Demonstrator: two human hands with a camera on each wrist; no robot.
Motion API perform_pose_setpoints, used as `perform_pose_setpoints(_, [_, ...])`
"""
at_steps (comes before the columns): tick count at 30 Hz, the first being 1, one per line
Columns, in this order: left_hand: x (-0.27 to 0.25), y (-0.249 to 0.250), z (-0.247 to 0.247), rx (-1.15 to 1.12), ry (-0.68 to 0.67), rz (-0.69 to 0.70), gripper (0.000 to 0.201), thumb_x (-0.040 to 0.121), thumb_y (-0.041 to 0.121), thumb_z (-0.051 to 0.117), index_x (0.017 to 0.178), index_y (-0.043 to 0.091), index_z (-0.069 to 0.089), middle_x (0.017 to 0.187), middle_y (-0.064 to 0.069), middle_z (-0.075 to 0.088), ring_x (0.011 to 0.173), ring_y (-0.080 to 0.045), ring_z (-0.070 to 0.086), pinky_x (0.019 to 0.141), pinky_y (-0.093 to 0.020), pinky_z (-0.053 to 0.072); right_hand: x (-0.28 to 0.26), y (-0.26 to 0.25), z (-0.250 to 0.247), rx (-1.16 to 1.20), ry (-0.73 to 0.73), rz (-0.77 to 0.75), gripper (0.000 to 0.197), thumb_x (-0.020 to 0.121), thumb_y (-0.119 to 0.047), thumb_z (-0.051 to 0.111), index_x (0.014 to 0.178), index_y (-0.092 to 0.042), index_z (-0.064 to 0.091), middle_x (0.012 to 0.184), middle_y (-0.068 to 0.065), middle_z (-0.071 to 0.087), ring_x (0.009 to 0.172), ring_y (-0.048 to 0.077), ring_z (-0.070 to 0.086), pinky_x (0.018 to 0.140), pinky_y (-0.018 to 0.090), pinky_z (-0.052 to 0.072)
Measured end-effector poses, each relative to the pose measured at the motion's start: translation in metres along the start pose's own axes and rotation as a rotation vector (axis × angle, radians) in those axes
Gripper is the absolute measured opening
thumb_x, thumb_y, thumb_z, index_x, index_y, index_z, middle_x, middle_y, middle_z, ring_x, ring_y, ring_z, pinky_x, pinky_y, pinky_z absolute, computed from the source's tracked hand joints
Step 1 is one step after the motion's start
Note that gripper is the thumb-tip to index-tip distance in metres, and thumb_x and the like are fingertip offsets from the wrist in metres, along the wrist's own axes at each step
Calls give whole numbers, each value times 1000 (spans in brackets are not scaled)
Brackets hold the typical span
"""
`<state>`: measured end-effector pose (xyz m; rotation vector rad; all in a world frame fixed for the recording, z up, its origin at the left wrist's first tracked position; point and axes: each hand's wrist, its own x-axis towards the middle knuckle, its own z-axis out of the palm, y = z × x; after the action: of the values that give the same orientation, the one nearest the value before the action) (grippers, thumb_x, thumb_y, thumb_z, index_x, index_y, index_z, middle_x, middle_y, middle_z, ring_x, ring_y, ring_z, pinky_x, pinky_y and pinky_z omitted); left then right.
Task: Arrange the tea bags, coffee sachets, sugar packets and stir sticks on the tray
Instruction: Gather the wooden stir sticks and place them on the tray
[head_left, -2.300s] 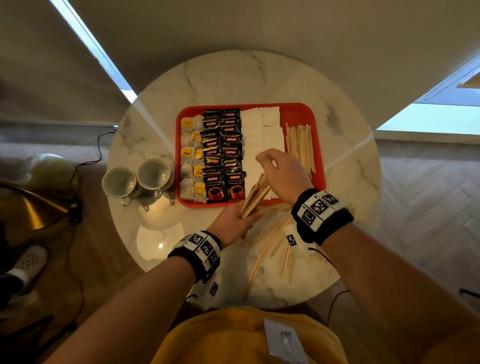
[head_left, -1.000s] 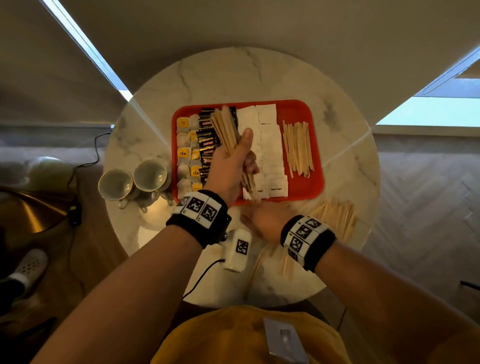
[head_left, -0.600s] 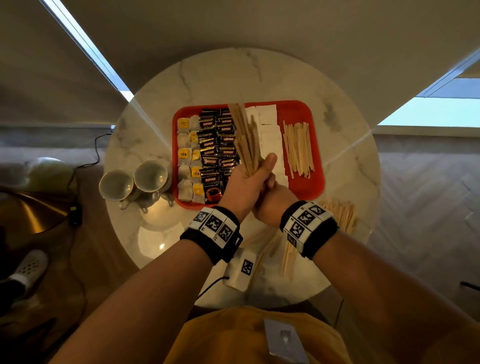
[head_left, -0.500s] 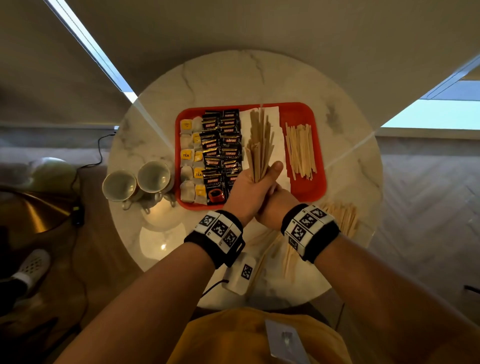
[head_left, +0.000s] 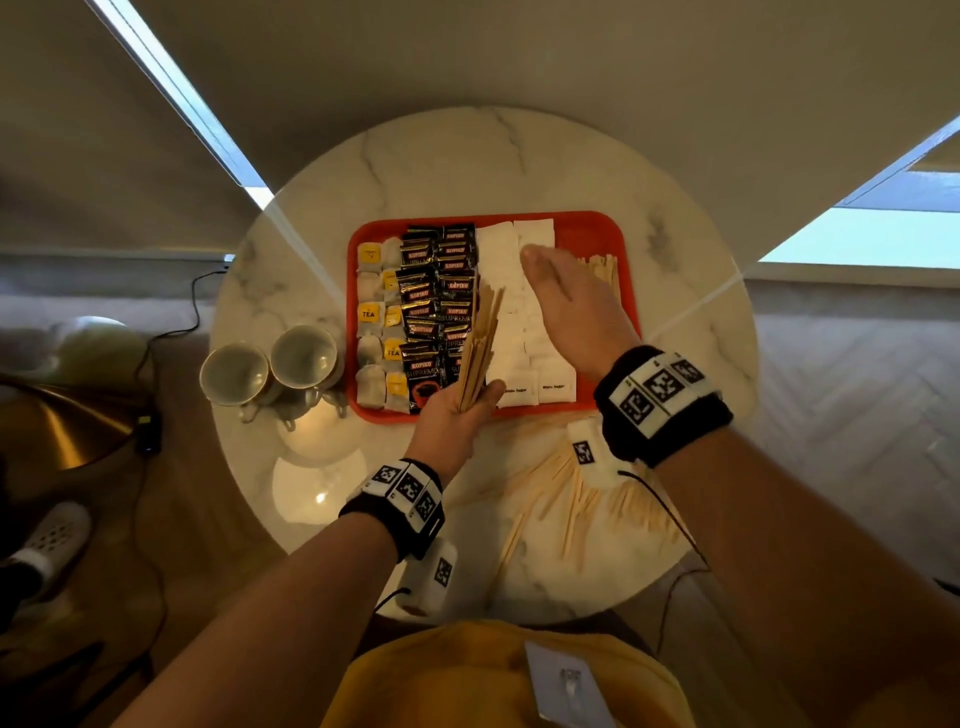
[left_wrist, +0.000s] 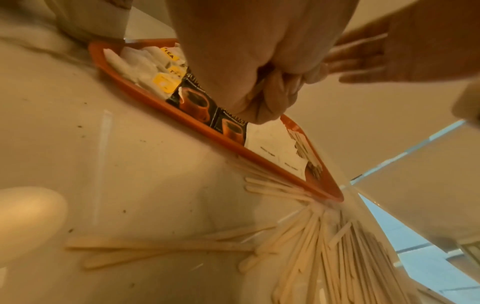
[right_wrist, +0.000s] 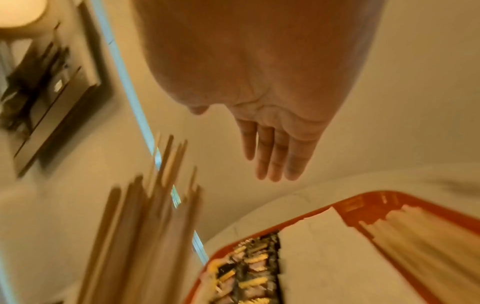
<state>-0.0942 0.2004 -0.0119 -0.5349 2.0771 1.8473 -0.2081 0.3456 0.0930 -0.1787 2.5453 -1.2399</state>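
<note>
A red tray (head_left: 613, 228) on the round marble table holds tea bags (head_left: 371, 312) at its left, black coffee sachets (head_left: 436, 291) beside them, white sugar packets (head_left: 501, 260) in the middle and stir sticks (head_left: 600, 262) at its right. My left hand (head_left: 457, 415) grips a bundle of stir sticks (head_left: 480, 348) upright over the tray's near edge; its fingers (left_wrist: 275, 96) curl round the bundle. My right hand (head_left: 566, 306) hovers flat over the sugar packets, fingers (right_wrist: 272, 156) straight, holding nothing. More loose stir sticks (head_left: 571, 493) lie on the table in front of the tray.
Two empty cups (head_left: 270, 364) stand on the table (head_left: 467, 156) left of the tray. A cable (head_left: 670, 525) runs from my right wrist across the loose sticks. A lamp (head_left: 62, 421) and a floor cable are at the left, off the table.
My right hand has left the bundle and moved up over the tray, fingers spread flat. The left hand has drawn the bundle back toward the tray's near edge.
</note>
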Motion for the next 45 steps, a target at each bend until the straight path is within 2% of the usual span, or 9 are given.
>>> perform_pose_setpoints(3, [-4,-3,5,22,-91,-49,44,95,49,64,80,10,50,65,0,41,60,-21,41,55,-37,48,9,-11,7,88,-94,3,58,102,-59,34,141,-20,51,141,-3,57,127,10,53,105,31,41])
perform_pose_setpoints(7, [-6,-3,7,92,-164,-68,39,96,47,64,79,15,51,68,-1,46,63,-16,45,66,-38,48,9,-4,18,-29,-192,-23,37,107,-37,36,106,-22,70,96,-8,72,90,8,68,78,28,51])
perform_pose_setpoints(10, [-4,-2,5,26,-159,-119,35,95,42,67,75,18,51,65,3,43,58,-12,45,67,-41,57,2,3,23,-115,-211,-40,37,107,-34,36,98,-23,70,88,-8,72,80,11,68,70,29,53])
perform_pose_setpoints(16, [-2,-3,11,40,-137,-90,37,93,44,71,71,22,49,59,6,43,48,-8,37,47,-24,35,-5,8,24,-168,-181,-29,39,107,-37,32,104,-22,69,94,2,72,86,23,67,80,38,52])
perform_pose_setpoints(30, [10,20,29,-29,-208,-154,31,90,39,74,86,12,58,58,5,45,47,-10,37,45,-26,33,-8,6,18,-200,-223,50,50,106,-35,32,90,-13,74,84,0,71,75,14,64,73,32,47])
perform_pose_setpoints(34, [16,36,38,-79,-213,-98,28,95,27,69,79,7,58,58,-3,50,47,-15,43,48,-28,41,-7,10,11,-152,9,-70,48,108,-43,31,111,-16,70,106,1,71,96,17,66,84,31,52])
perform_pose_setpoints(37, [21,45,46,-72,-252,-107,36,97,28,66,71,7,55,56,-8,51,46,-16,45,48,-28,44,-1,15,5,-140,-6,21,61,108,-48,26,90,-18,76,82,-7,71,78,10,66,72,22,46])
perform_pose_setpoints(40, [21,46,57,-91,-263,-150,40,96,35,67,67,13,50,51,-2,48,46,-16,43,46,-26,40,7,20,-5,-170,-81,71,70,106,-56,23,77,-21,76,62,-7,65,68,10,66,80,32,50])
perform_pose_setpoints(45, [48,58,78,-130,-118,-276,34,97,38,64,77,16,47,52,2,40,45,-15,35,48,-27,33,16,50,-8,-83,111,99,74,96,-73,28,146,-22,47,144,2,55,129,18,54,107,37,44])
